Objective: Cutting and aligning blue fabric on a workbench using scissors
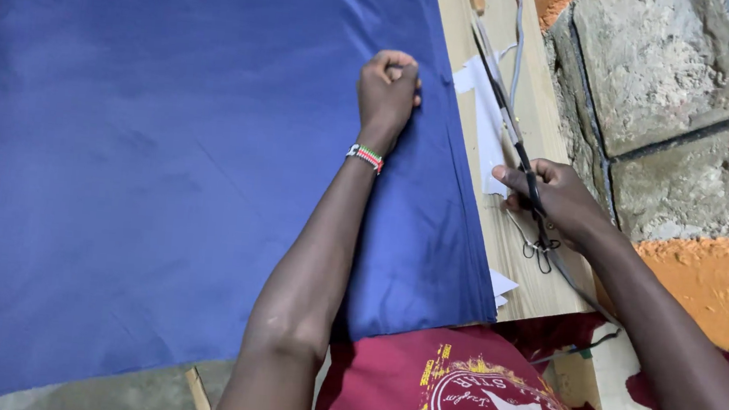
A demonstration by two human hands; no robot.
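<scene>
While clenched into a fist, left hand (pixel 388 88) pressed knuckles-down on blue cloth (pixel 167 153), close to the cloth's right edge, beaded bracelet (pixel 366 157) around the wrist. Right hand (pixel 558 200) closed in a grip around dark scissors (pixel 518 152), blades pointing away up the strip of bare wood, finger loops showing just below the palm. Scissors lying over a white paper scrap (pixel 486 119), just beside the cloth's folded right edge, not touching the fist. Blue cloth spread flat across most of the wooden worktop (pixel 542 286), creased lightly, near corner hanging toward a dark red printed shirt (pixel 454 389) at the bottom of the view. Another white scrap (pixel 500 287) peeking from under the cloth's near right corner. Grey cable (pixel 517 42) running along the worktop's far right side, past the scissors. Rough stone-block wall (pixel 657 72) just beyond the worktop's right edge, orange dust (pixel 710 279) on a ledge below it.
</scene>
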